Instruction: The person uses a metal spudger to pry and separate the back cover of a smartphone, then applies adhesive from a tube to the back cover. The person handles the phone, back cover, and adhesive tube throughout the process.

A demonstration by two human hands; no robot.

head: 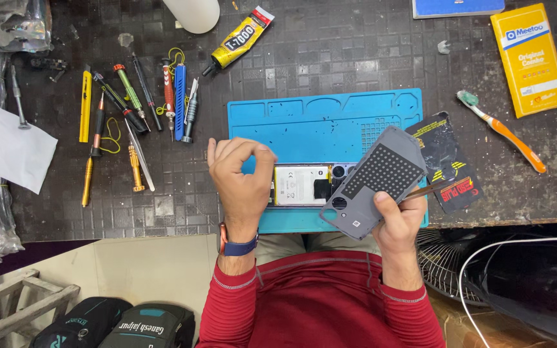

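Observation:
My right hand (pixel 398 219) holds a grey phone back cover (pixel 374 182) with a dotted inner face, lifted and tilted over the right end of a blue work mat (pixel 323 119); a thin bronze tool (pixel 428 189) sticks out from the same hand. An opened phone (pixel 304 185) with a white battery and camera lenses lies on the mat. My left hand (pixel 240 180) rests on the phone's left end, fingers curled around it.
Screwdrivers, tweezers and a yellow cutter (pixel 85 106) lie in a row at left. A glue tube (pixel 236 40), a toothbrush (pixel 501 129), a yellow box (pixel 530 59) and a black packet (pixel 449 161) lie around the mat. A fan (pixel 439 251) stands below the desk edge.

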